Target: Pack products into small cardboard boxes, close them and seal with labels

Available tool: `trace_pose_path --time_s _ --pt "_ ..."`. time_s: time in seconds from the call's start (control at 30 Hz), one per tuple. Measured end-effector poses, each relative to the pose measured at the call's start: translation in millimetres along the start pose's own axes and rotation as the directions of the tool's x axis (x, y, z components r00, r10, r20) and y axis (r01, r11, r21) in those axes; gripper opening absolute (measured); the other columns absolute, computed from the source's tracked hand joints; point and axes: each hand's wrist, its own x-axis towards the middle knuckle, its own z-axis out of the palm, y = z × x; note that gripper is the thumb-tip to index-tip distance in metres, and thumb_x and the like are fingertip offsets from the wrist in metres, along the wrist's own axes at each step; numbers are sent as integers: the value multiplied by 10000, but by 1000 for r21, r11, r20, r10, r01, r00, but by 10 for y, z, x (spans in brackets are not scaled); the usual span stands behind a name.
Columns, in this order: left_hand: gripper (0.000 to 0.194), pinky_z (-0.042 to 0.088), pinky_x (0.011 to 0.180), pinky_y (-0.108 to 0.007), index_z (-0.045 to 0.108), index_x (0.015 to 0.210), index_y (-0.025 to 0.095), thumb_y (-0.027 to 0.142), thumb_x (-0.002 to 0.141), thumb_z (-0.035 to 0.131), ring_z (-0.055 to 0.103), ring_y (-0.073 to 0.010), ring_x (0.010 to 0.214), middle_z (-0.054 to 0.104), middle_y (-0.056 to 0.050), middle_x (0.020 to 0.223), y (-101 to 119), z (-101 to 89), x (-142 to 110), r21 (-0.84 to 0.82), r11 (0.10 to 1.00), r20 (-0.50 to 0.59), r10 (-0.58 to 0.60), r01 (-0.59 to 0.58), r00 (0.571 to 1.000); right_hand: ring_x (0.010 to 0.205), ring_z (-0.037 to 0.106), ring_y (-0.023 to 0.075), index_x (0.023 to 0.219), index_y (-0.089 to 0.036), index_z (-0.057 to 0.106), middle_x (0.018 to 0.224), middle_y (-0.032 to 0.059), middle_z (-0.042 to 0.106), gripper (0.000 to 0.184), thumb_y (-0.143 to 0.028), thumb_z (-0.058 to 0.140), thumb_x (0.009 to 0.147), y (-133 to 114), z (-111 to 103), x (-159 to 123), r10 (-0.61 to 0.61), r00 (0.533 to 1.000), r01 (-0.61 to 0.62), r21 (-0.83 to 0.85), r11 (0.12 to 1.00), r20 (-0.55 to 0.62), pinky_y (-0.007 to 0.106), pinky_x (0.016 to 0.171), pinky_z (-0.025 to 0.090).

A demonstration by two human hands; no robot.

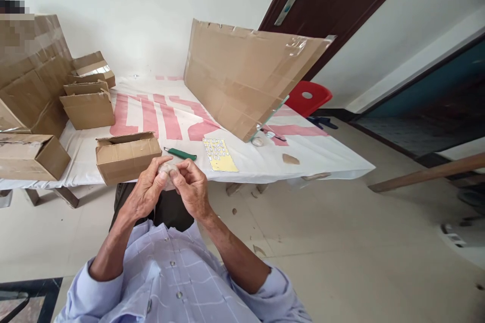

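Observation:
Above my lap, at the table's front edge, both hands meet on a small pale, translucent roundish thing [168, 170]; its exact kind is hard to make out. My left hand [147, 186] grips its left side, thumb on top. From the right, my right hand [192, 187] pinches it with thumb and curled fingers. Just beyond them lies a green-handled utility knife [182, 154]. A yellow card [223, 163] with rows of small whitish pieces is to its right. Left of my hands stands a small cardboard box [128, 159].
More cardboard boxes [89, 111] crowd the table's left side. A large cardboard sheet [242, 75] leans upright at the back. Near its lower corner lies a clear round item [257, 141], with a brown scrap [290, 159] further right. A red chair [308, 98] stands behind the table.

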Motion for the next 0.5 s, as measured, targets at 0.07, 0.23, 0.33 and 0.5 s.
trace_pose_path --time_s 0.07,0.23,0.33,0.5 --pt "579 552 939 -392 707 1403 238 707 1113 533 680 -249 984 766 -85 1143 5 27 14 110 994 -64 21 -14 998 530 385 91 878 -256 589 618 -95 453 536 -748 789 952 23 25 -18 8 1000 -8 -6 1000 0 247 532 424" --pt "616 511 728 -347 772 1168 207 756 1106 500 601 -197 695 694 -32 808 -50 94 59 -45 999 -204 -38 30 978 577 519 124 1087 -256 666 671 -70 548 491 -739 713 1016 77 23 -78 23 994 -26 31 999 107 278 582 508" --pt "636 484 646 -334 786 1163 197 755 1112 485 565 -187 633 681 -32 768 -84 112 70 -167 984 -238 -103 64 966 624 594 142 1216 -258 662 739 -47 628 504 -706 754 1004 110 -8 -103 29 981 -42 68 997 192 301 626 557" --pt "572 576 966 -415 752 1392 212 658 1140 497 693 -260 1063 733 -127 1219 -78 57 50 232 956 -220 231 -179 948 640 615 145 1180 -256 672 764 -32 665 514 -715 788 981 154 -16 -134 77 981 -93 82 992 180 313 653 595"
